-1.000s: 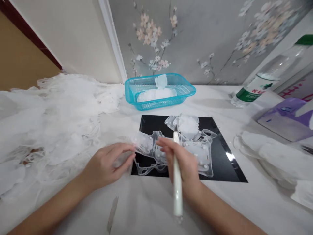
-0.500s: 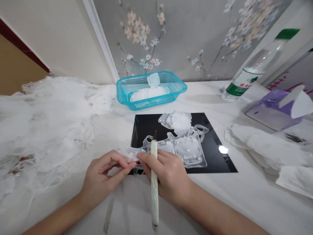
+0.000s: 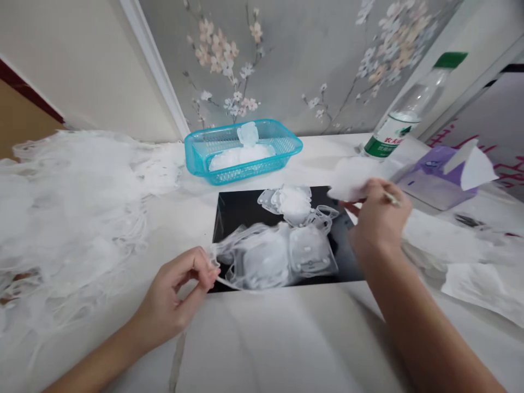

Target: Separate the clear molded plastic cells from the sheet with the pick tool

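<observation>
My left hand (image 3: 186, 286) pinches the left edge of a translucent plastic sheet (image 3: 266, 256) with rounded-square panels and looped strips. The sheet lies partly on a black mat (image 3: 231, 210); its left part is blurred. Away to the right and raised, my right hand (image 3: 380, 215) grips a thin whitish translucent piece (image 3: 347, 177), smeared by motion. The pale handle of a craft knife (image 3: 393, 199) also pokes out of this hand, its blade hidden. Behind the sheet, a stack of cut translucent pieces (image 3: 292, 203) rests on the mat.
Behind the mat stands a blue basket (image 3: 245, 176) holding whitish pieces. A large heap of white scrap strips (image 3: 82, 196) covers the left. On the right are a water bottle (image 3: 393, 128), a purple tissue pack (image 3: 438, 177) and crumpled white material (image 3: 450, 234).
My right hand has moved from beside the left hand up and to the right, carrying the whitish piece and the knife. The left hand still pinches the sheet, which has shifted. The view has turned slightly.
</observation>
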